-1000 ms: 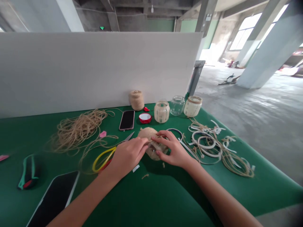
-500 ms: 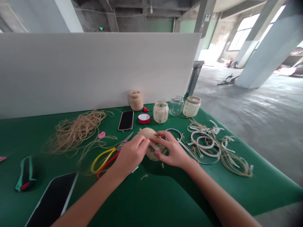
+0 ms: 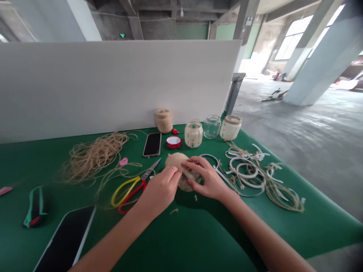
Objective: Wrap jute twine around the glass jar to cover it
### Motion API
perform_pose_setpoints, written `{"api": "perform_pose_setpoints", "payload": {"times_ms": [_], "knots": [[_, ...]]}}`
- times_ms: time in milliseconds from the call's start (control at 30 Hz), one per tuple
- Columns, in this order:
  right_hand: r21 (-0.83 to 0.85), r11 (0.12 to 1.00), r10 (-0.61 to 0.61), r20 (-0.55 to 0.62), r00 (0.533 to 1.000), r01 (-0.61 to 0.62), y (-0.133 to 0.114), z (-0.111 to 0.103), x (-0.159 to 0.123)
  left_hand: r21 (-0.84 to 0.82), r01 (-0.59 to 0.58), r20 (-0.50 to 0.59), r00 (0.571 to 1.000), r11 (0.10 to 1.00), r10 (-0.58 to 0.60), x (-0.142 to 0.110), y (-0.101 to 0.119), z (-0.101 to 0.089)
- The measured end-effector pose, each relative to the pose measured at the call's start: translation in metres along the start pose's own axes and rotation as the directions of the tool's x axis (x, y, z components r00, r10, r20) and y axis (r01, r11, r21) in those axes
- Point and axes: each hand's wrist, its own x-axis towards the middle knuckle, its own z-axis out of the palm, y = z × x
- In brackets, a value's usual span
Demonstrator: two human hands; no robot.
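Note:
A tan jar wrapped in burlap-like cloth (image 3: 176, 159) lies tilted on the green table between my hands, its rounded end pointing away from me. My left hand (image 3: 166, 187) is closed in a pinch against the jar's near left side; what sits between those fingertips is hidden. Over the jar's right side curls my right hand (image 3: 205, 177), thumb and fingers gripping it. Scissors (image 3: 146, 174) with one yellow and one red handle lie partly open, just left of my left hand. Small twine scraps (image 3: 174, 211) are scattered in front of the jar.
Loose twine (image 3: 96, 155) heaps at left, near a utility knife (image 3: 35, 207) and two phones (image 3: 66, 238). Behind stand a twine spool (image 3: 163, 121), a red lid (image 3: 174, 142), a wrapped jar (image 3: 193, 135) and a glass jar (image 3: 212, 127). Rings and cords (image 3: 249, 173) lie right.
The view has shifted slightly, so things appear a little further right. Both hands stay on the jar, with only small finger movement.

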Motion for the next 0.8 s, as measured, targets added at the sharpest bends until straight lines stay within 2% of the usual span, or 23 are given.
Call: {"api": "perform_pose_setpoints", "payload": {"times_ms": [300, 533, 800], "knots": [[-0.236, 0.972, -0.026, -0.079, 0.997, 0.007, -0.003, -0.01, 0.0, -0.114, 0.108, -0.017, 0.994, 0.988, -0.11, 0.001, 0.007, 0.007], [-0.206, 0.978, -0.006, -0.061, 0.998, -0.007, 0.0, -0.008, -0.002, -0.111, 0.122, -0.034, 0.991, 0.986, -0.127, 0.007, 0.015, 0.014], [-0.216, 0.976, -0.039, -0.088, 0.995, 0.019, 0.001, -0.007, 0.0, -0.18, 0.092, -0.049, 0.993, 0.979, -0.103, 0.005, 0.009, 0.012]]}}
